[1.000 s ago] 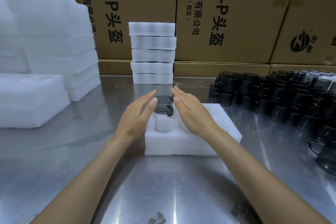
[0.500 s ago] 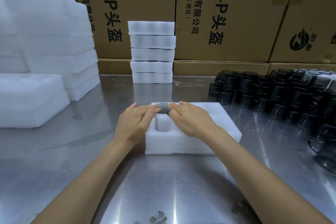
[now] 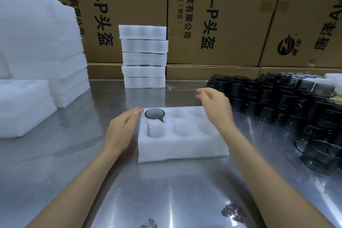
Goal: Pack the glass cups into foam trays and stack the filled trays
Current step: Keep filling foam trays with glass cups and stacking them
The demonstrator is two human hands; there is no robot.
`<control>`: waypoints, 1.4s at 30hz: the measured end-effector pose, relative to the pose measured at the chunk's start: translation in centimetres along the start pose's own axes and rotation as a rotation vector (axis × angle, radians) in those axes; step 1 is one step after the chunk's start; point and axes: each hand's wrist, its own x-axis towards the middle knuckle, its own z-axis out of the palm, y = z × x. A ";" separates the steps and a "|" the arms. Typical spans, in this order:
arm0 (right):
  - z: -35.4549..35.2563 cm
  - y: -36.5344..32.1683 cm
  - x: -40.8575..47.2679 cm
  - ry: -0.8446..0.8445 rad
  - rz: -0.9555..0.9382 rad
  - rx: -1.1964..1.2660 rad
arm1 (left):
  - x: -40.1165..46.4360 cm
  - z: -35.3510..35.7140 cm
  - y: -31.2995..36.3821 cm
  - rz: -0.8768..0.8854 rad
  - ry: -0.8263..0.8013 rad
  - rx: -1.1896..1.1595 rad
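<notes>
Hands (image 3: 122, 127) beside seated cup (image 3: 154, 113)

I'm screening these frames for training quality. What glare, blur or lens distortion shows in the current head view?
Head view: overhead light glares in streaks off the steel table; the right hand is motion-blurred at its fingertips, while the left hand and the seated glass cup are sharp; wide-angle distortion tilts the cardboard boxes at the edges.

Left hand (image 3: 121, 127) lies low with straight fingers; right hand (image 3: 215, 103) is raised, fingers loosely curled.
</notes>
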 end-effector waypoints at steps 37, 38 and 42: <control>1.5 12.5 10.1 0.354 -0.064 -0.534 | 1.6 1.1 -0.6 -0.079 -0.186 -0.150; 1.5 12.5 10.1 0.366 -0.082 -0.533 | 1.6 1.0 -0.6 -0.080 -0.187 -0.147; 1.3 12.4 9.7 0.336 -0.179 -0.572 | 1.6 1.0 -0.6 -0.091 -0.190 -0.143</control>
